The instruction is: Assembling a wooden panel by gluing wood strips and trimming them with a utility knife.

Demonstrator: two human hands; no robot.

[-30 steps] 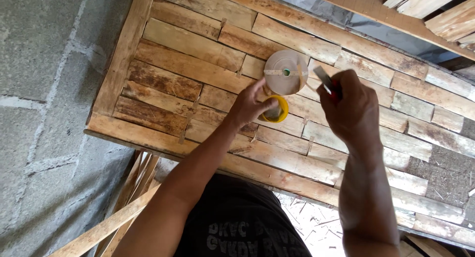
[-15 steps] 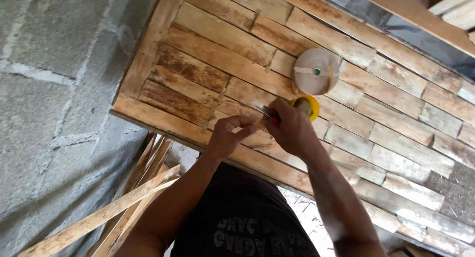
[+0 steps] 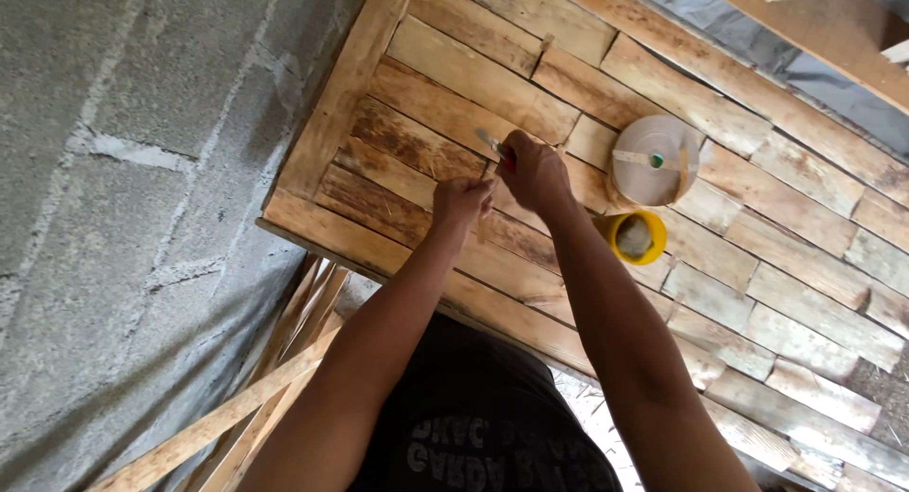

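Right hand (image 3: pixel 533 170): clenched around a small red-handled tool (image 3: pixel 497 149), metal tip angled up-left so it can reach the plank surface.
Left hand (image 3: pixel 460 201): fingers pinched on a thin wood sliver (image 3: pixel 481 225), apparently steadying it just beside the tool.
Work surface: wooden table (image 3: pixel 417 142) made of short planks in staggered rows; both hands work near its left frame.
Tape roll (image 3: pixel 653 161): beige, lying flat to the right, within reach.
Yellow container (image 3: pixel 637 237): open, just below the roll.
Loose slats (image 3: pixel 275 378): leaning below the table edge, beside the concrete wall (image 3: pixel 123 170).
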